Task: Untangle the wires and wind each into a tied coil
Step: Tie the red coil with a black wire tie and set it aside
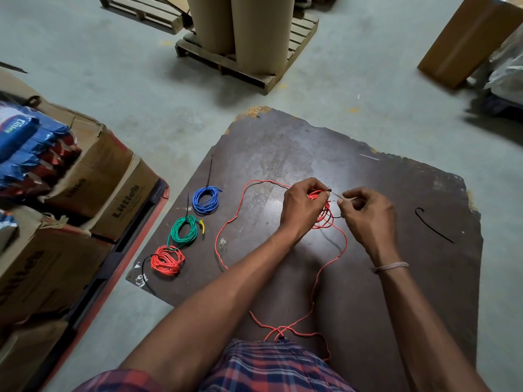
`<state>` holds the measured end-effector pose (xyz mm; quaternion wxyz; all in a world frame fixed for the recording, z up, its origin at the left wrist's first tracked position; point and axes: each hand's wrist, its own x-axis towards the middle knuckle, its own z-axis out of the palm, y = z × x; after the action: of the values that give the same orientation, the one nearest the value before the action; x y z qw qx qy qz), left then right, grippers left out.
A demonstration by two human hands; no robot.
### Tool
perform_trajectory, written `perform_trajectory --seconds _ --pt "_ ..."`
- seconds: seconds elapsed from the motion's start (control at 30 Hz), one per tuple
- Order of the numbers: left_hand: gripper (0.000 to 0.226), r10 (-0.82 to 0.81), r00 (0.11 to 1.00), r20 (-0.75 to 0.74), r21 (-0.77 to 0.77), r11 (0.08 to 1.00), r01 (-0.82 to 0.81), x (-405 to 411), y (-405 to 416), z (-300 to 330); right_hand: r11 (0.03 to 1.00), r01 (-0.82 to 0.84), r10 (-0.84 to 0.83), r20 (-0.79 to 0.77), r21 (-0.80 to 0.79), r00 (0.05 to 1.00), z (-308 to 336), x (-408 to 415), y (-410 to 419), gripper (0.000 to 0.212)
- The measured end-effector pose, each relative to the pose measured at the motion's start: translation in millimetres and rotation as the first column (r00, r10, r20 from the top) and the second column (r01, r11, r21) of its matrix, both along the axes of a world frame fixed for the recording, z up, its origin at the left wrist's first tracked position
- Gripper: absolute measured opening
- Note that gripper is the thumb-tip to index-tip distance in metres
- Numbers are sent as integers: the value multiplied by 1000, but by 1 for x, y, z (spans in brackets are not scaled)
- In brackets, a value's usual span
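The left hand [304, 206] hid most of a red coil [322, 215], fingers clamped on it; right hand [368, 213] fingers pinched a black tie [336, 195] just beside, with bare board [283, 142] beyond.

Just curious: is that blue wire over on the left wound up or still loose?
Wound up. The blue wire lies as a neat round coil on the dark board, with a black cable tie sticking out from it.
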<state>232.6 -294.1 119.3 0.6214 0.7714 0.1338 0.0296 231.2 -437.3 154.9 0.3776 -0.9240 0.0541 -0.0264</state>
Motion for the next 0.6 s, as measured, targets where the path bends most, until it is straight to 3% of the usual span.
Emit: perform_trajectory --seconds 0.33,0.47,0.6 --pt "5 -123 992 22 73 990 121 -4 1 4 999 45 -43 72 -18 996 -3 -2 4 8" --pt "3 -130 991 11 58 990 130 -5 5 4 999 4 -6 36 40 999 -2 1 1 16" --pt "3 -179 984 10 40 983 178 -8 6 7 977 63 -40 -115 205 993 -4 14 -5 23"
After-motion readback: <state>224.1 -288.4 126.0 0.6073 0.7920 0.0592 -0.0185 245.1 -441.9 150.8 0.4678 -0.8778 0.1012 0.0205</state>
